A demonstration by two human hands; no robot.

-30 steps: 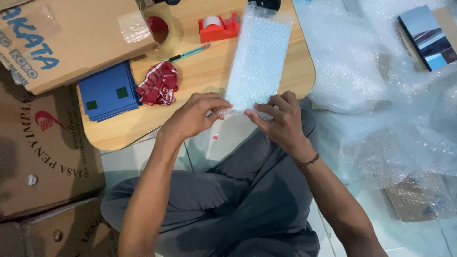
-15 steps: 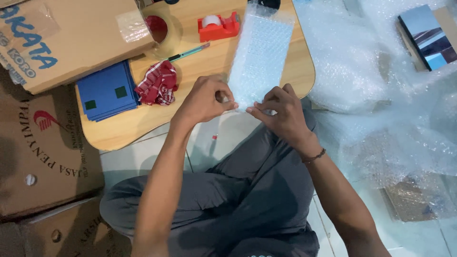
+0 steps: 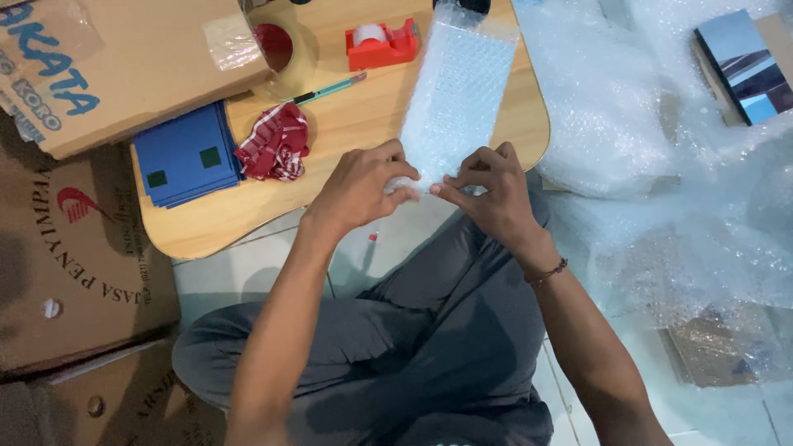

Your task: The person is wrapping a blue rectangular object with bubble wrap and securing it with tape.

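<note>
Bubble-wrapped flat rectangular parcel (image 3: 458, 95) lies lengthwise on the light wooden lap table (image 3: 330, 149), its near end at the table's edge, where you pinch it from both sides: your left hand (image 3: 359, 186) clenches the left corner and your right hand (image 3: 487, 194) grips the right. Left of it sit a crumpled red-and-white cloth (image 3: 274, 144), a stack of blue cards (image 3: 186, 157), a teal pen (image 3: 329, 88) and a red tape dispenser (image 3: 380, 43).

- Pretty bright overall, soft even indoor light, nothing harsh.
- The bubble wrap pile (image 3: 661, 165) on the right goes a bit washed out, with whitish glare on the plastic.
- Soft shadows sit under the wooden table (image 3: 347, 124) edge and along the cardboard boxes (image 3: 74, 248) on the left.
- Focus is decent, with slight softness toward the corners.
</note>
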